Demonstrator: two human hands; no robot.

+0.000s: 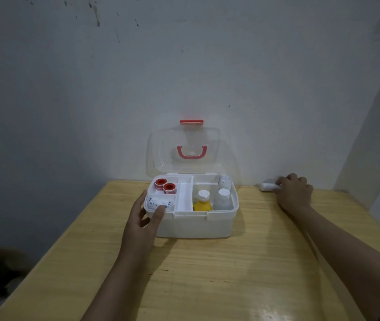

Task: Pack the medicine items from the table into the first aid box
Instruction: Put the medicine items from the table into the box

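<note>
A white first aid box (196,224) stands open on the wooden table (230,274), its clear lid (182,154) with a pink handle leaning back against the wall. Inside the box are two red tape rolls (165,185), a white bandage roll (158,202), a yellow bottle (202,201) and white containers (223,198). My left hand (143,220) rests at the box's front left corner, fingers apart, thumb touching the bandage roll. My right hand (294,193) is closed around a white roll (268,186) lying on the table by the wall, right of the box.
The table stands against a pale wall, in a corner on the right. Its left edge drops to a dark floor with some clutter. Bare wood lies in front of the box.
</note>
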